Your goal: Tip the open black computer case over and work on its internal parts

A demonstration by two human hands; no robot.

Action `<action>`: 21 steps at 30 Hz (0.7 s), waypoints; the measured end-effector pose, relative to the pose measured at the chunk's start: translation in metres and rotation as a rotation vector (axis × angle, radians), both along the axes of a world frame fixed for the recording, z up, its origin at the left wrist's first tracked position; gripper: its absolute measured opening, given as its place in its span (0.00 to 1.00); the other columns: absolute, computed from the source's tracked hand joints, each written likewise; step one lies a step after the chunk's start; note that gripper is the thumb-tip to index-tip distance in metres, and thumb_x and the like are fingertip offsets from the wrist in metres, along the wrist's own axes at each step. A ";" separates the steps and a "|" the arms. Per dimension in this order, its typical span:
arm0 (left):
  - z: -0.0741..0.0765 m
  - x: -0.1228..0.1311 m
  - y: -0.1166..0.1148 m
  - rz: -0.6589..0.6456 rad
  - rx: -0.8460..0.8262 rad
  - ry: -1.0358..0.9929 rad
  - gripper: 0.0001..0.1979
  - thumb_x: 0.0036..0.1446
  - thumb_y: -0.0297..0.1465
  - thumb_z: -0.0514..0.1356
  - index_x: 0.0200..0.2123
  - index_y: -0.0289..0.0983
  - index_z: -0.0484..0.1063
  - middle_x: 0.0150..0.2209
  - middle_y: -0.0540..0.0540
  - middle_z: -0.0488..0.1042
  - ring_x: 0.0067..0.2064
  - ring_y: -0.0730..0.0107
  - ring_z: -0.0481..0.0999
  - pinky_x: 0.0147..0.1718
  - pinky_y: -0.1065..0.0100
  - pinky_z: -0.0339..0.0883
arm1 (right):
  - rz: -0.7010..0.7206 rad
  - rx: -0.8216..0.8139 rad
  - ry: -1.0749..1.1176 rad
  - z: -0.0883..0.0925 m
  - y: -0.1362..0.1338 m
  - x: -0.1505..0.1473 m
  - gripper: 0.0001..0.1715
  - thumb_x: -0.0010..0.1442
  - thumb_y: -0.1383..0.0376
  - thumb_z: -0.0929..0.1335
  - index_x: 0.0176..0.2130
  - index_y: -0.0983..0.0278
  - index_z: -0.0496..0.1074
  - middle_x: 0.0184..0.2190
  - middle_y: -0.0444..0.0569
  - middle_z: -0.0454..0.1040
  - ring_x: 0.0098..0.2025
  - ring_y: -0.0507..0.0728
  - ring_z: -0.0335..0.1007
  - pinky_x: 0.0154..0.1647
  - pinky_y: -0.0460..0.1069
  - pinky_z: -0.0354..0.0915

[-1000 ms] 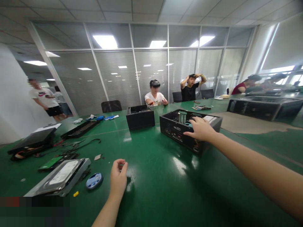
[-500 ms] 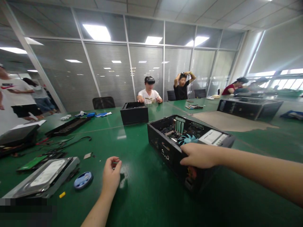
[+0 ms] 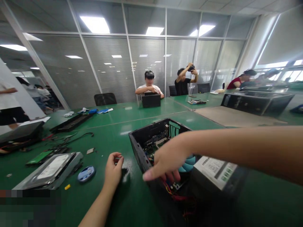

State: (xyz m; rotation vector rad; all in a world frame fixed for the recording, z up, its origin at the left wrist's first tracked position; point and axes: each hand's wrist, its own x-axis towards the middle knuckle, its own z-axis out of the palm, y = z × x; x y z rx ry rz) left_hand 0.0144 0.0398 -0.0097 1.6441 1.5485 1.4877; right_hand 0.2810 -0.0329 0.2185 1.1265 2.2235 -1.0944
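Observation:
A black desktop computer case lies in front of me on the green table, its upper side uncovered. Inside it show a light-blue cooling fan, a power supply with a white label, and red and yellow wires. My right hand grips the near wall of the case, thumb outside and fingers inside. To the left of the case, my left hand rests on the table with its fingers curled towards the thumb; whatever is between them is too small to make out.
At the left lie a hard drive, a round blue dish, a small yellow piece, a green circuit board and loose cables. A person opposite handles a black case. Another open case stands at the right by brown cardboard.
The near computer case has turned and come closer and to the left, with my right hand on its wall. My left hand has hardly moved. The person opposite has turned the other case.

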 end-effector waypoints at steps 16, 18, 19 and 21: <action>0.000 0.000 -0.003 -0.046 -0.100 -0.018 0.14 0.57 0.40 0.61 0.43 0.39 0.67 0.37 0.49 0.71 0.36 0.67 0.71 0.36 0.67 0.66 | 0.306 1.008 -0.197 -0.107 0.174 0.037 0.15 0.61 0.67 0.66 0.48 0.66 0.74 0.40 0.60 0.79 0.43 0.65 0.77 0.40 0.54 0.69; 0.001 0.001 -0.003 -0.050 -0.103 -0.030 0.14 0.57 0.40 0.61 0.43 0.39 0.67 0.37 0.49 0.71 0.35 0.67 0.71 0.35 0.67 0.66 | 0.235 1.028 -0.161 -0.098 0.175 0.040 0.17 0.60 0.63 0.67 0.48 0.65 0.74 0.42 0.60 0.79 0.44 0.66 0.77 0.40 0.54 0.69; 0.002 0.001 -0.004 -0.050 -0.097 -0.032 0.14 0.57 0.40 0.61 0.43 0.39 0.67 0.36 0.49 0.71 0.35 0.67 0.71 0.35 0.67 0.66 | 0.203 1.035 -0.151 -0.094 0.175 0.044 0.18 0.60 0.61 0.67 0.49 0.64 0.74 0.42 0.60 0.78 0.44 0.66 0.77 0.41 0.54 0.69; 0.005 0.003 -0.007 -0.047 -0.058 -0.008 0.13 0.58 0.39 0.60 0.43 0.39 0.67 0.36 0.49 0.71 0.36 0.66 0.72 0.36 0.66 0.67 | 0.172 1.039 -0.151 -0.088 0.176 0.051 0.18 0.60 0.61 0.67 0.49 0.64 0.75 0.43 0.59 0.78 0.44 0.65 0.76 0.42 0.54 0.69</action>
